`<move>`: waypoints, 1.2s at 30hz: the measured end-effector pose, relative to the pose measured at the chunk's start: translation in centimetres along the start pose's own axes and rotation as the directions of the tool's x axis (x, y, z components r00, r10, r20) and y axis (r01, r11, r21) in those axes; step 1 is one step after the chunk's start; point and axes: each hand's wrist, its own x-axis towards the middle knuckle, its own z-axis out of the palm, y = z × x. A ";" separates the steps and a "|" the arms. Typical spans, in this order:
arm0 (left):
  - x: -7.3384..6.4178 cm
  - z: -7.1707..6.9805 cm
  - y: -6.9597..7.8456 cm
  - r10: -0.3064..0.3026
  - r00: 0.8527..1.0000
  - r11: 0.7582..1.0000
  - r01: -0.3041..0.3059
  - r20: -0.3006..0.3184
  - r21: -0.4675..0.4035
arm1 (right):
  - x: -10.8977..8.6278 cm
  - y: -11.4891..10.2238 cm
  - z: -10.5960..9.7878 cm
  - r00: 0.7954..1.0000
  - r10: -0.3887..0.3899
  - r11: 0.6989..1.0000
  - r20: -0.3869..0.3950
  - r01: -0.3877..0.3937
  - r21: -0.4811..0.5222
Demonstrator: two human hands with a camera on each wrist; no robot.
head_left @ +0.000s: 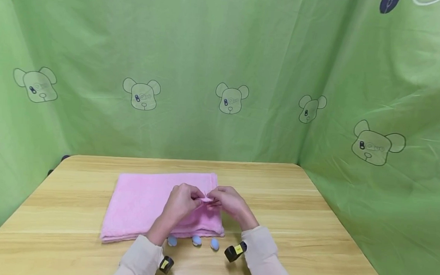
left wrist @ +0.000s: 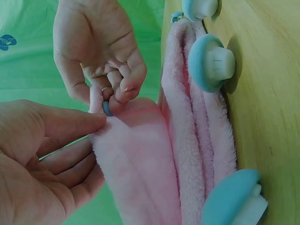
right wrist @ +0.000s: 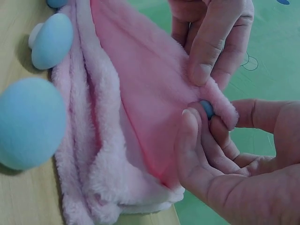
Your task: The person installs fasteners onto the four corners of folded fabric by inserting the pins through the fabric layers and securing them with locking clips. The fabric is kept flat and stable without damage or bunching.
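Observation:
A folded pink plush blanket (head_left: pixel 142 200) lies on the table, its right part lifted. My left hand (head_left: pixel 181 200) pinches the lifted edge between thumb and fingers. Close beside it my right hand (head_left: pixel 229 200) grips the same edge, its fingers bent around a small fold. In the right wrist view, a small blue piece (right wrist: pixel 206 109) shows against the cloth between the right fingers, mostly hidden. Several mushroom-shaped blanket clips with blue caps and white stems stand along the blanket's near edge, among them the middle clip (head_left: pixel 196 240) and the right clip (head_left: pixel 215 244).
The wooden table (head_left: pixel 294 216) extends around the blanket. Green curtains (head_left: pixel 187 40) printed with bear heads hang behind it and on both sides. Black cameras are strapped at both wrists, the right camera (head_left: pixel 235 251) hanging near the clips.

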 end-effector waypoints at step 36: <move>-3.2 2.8 5.7 0.106 0.948 0.964 -0.172 0.300 0.202 | -0.3 0.1 -0.5 1.000 -0.007 0.999 0.024 0.006 0.035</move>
